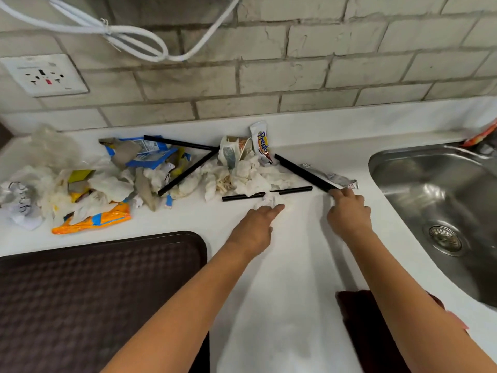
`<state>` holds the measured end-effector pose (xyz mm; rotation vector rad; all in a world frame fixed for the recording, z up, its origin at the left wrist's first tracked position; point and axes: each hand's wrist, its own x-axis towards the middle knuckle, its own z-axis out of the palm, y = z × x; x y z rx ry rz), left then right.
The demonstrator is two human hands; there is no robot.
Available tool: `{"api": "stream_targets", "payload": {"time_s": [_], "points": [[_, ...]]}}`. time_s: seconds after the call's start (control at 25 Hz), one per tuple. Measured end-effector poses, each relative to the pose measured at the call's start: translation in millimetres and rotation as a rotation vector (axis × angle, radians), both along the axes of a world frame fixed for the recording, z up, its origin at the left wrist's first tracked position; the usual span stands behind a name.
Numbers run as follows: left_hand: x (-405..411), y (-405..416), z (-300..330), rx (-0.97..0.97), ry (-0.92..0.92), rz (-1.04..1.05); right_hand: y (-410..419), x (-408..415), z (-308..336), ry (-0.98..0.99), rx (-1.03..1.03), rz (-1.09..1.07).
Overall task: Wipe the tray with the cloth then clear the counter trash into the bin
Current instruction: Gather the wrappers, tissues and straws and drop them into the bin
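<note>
Hands over counter (295, 251), left hand (258, 224) flat on crumpled tissue (267, 201), right hand (348, 214) fingers curled at black straw (304, 172) end, grasp unclear, tray (94, 292) beside.

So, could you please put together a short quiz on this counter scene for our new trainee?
1. True or false: the tray lies inside the sink.
2. Which hand reaches the crumpled tissue: A) left hand B) right hand?
3. What colour are the straws among the trash?

Key: 1 false, it lies on the counter; 2 A; 3 black.
</note>
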<state>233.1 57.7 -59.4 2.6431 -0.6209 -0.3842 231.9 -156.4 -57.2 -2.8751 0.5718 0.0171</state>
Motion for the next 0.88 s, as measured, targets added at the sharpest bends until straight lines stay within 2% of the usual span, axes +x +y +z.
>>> {"api": "stream_targets", "payload": {"time_s": [0.2,0.32,0.44,0.68,0.8,0.88], "points": [[-0.9,1.4,-7.2,0.013,-0.039,0.056,0.8,12.6,-10.7,-0.06,-0.005,-0.014],[-3.9,8.2,-9.2,-0.025,-0.148,0.052,4.5,15.5,-9.8,-0.052,0.083,-0.03],[-8.4,13.9,-8.3,-0.056,-0.12,0.058,9.2,8.3,-5.9,-0.014,0.144,-0.076],[-31.8,26.1,17.0,-0.496,0.093,0.404,20.5,-27.7,2.6,0.01,0.278,-0.121],[-49.8,29.4,38.7,-0.783,0.401,0.57,29.9,-52.7,13.5,-0.106,0.383,-0.137],[-60.2,35.8,53.9,-0.877,0.561,0.579,38.7,-68.2,20.8,-0.192,0.421,-0.105]]}}
